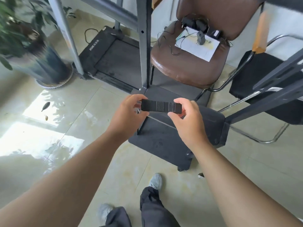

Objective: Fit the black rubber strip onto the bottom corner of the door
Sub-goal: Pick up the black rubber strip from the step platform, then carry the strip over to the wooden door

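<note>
A short black rubber strip [161, 105] with bands of fine pale ridges is held level in front of me, above the floor. My left hand [127, 113] pinches its left end between thumb and fingers. My right hand [188, 118] pinches its right end the same way. Below and behind the strip lies a dark grey panel [164, 141] flat near the floor, with a grey metal upright [145, 46] rising from its far left corner [143, 90]. The strip does not touch the panel or the upright.
A brown leather chair [188, 69] with paper, wires and small black devices stands behind the panel. A black treadmill [113, 58] lies at the back, a potted plant [37, 59] at the left. Dark metal bars [270, 89] cross the right side. My feet [155, 181] stand on pale tiles.
</note>
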